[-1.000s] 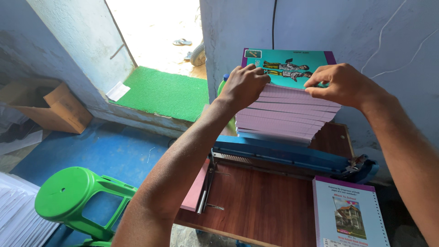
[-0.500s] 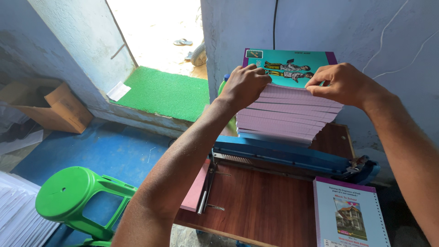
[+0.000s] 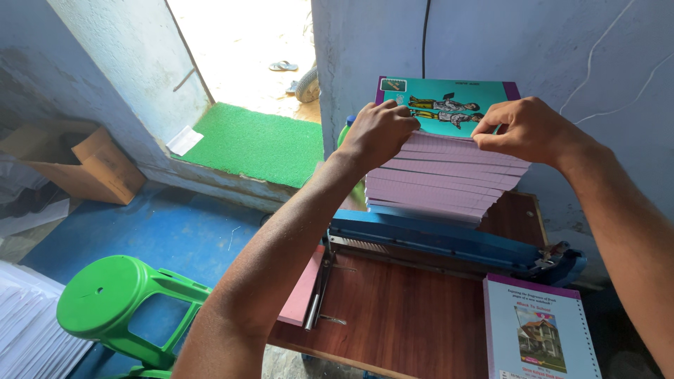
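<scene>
Left hand (image 3: 379, 133) curled over the near left corner of the stack of notebooks (image 3: 449, 179), fingers bent down onto the top book, gripping the stack's upper edge. Right hand (image 3: 523, 130) pinching the right side of the same stack, thumb under and fingertips on top of the uppermost few books, closed on them. Stack standing at the far end of the wooden table (image 3: 414, 316), hard against the pale blue wall (image 3: 533, 49), just behind the blue paper cutter (image 3: 449, 242). Lilac page edges fanned slightly toward the viewer, one book stepped a little over the next. Top cover (image 3: 449, 105) teal with a purple border and drawn figures, tilted up toward the wall. Cutter lying across the table from left to right, long blue arm down, hinge end at the right near the table edge. Another notebook (image 3: 537, 330) flat on the near right corner of the table, pale cover with a small picture of a house, dotted along its right edge, well apart from both hands. Pink strip (image 3: 302, 291) along the table's left edge beside a metal rail. Green plastic stool (image 3: 116, 302) on the blue floor at lower left, white sheets of paper (image 3: 24, 337) stacked beside it. Cardboard box (image 3: 91, 165) against the left wall. Green mat (image 3: 256, 144) in the open doorway, sunlit ground beyond with a sandal (image 3: 283, 66) on it.
</scene>
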The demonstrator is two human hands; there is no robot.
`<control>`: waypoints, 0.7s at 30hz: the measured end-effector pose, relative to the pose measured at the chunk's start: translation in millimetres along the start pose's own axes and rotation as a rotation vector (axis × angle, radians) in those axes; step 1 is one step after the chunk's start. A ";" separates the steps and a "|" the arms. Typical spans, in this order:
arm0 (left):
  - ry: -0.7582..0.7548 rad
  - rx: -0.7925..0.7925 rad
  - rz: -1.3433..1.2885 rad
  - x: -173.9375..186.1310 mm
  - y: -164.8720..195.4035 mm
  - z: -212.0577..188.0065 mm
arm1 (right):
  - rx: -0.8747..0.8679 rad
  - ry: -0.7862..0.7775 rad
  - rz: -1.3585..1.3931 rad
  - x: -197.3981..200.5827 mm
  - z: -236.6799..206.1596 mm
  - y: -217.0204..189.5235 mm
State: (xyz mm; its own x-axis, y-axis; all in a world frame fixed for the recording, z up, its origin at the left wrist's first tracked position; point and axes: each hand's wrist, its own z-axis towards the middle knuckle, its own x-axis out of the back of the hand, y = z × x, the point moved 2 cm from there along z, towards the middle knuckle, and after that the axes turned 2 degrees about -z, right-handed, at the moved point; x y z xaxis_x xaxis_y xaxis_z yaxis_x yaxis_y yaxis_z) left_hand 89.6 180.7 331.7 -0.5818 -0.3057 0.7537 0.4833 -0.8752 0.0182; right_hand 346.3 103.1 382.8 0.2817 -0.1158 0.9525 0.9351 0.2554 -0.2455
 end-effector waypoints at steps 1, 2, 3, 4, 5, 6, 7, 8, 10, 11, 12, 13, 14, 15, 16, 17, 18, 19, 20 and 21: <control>0.001 -0.002 0.001 -0.4 -0.3 0.4 | 0.014 0.008 -0.011 0.4 0.7 -0.6; 0.001 -0.003 0.003 -0.6 -0.3 0.1 | 0.029 0.016 -0.022 0.5 0.6 -1.9; 0.001 -0.005 0.004 -1.2 -0.5 -0.1 | 0.043 0.023 -0.033 0.6 0.5 -3.1; -0.001 -0.005 0.005 -2.1 -0.7 -0.1 | 0.065 0.039 -0.027 1.4 0.0 -4.6; -0.003 -0.005 0.007 -2.9 -1.5 0.4 | 0.089 0.055 -0.021 2.6 -0.5 -6.0; -0.006 -0.006 0.009 -3.4 -1.7 -0.1 | 0.111 0.071 -0.015 3.4 -2.4 -8.1; -0.010 -0.008 0.007 -4.0 -1.9 0.0 | 0.155 0.112 -0.060 3.8 -4.6 -10.7; -0.015 -0.009 0.006 -3.9 -2.0 0.0 | 0.200 0.152 -0.104 3.3 -6.8 -13.9; -0.017 -0.021 0.007 -1.6 -2.3 0.2 | 0.286 0.238 -0.184 2.4 -10.8 -19.8; -0.015 -0.031 0.008 0.5 -1.9 -0.2 | 0.326 0.282 -0.219 1.9 -13.3 -22.2; -0.013 -0.041 0.009 2.9 -1.3 -0.2 | 0.366 0.325 -0.255 2.0 -14.9 -24.0; -0.030 -0.029 -0.004 5.4 -1.5 0.2 | 0.393 0.350 -0.289 1.7 -14.5 -25.3; -0.046 -0.017 -0.016 8.6 -1.1 -0.5 | 0.420 0.373 -0.322 0.5 -14.9 -26.9; -0.063 -0.005 -0.029 10.9 -0.1 -1.1 | 0.447 0.397 -0.356 -0.4 -15.2 -27.8; -0.061 -0.002 -0.030 12.5 1.8 -1.2 | 0.455 0.411 -0.367 -0.6 -15.3 -27.8; -0.059 0.000 -0.031 12.9 3.7 -0.7 | 0.463 0.424 -0.379 -0.7 -15.7 -27.2; -0.057 0.002 -0.032 13.1 5.5 -0.4 | 0.471 0.438 -0.391 -0.9 -16.3 -26.9; -0.007 -0.023 -0.037 13.2 7.3 0.2 | 0.476 0.457 -0.408 -0.5 -16.0 -26.2; 0.044 -0.048 -0.043 12.2 8.9 0.8 | 0.482 0.475 -0.425 0.5 -15.6 -25.5; 0.095 -0.073 -0.048 10.3 9.7 1.6 | 0.488 0.493 -0.442 1.1 -14.9 -24.8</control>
State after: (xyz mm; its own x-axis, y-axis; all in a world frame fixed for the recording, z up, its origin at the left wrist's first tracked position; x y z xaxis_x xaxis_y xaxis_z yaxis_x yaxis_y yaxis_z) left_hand 89.3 169.6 340.7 -0.6641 -0.2937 0.6875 0.4067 -0.9136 0.0025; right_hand 326.7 82.4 387.3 0.0780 -0.6830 0.7262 0.8154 0.4628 0.3477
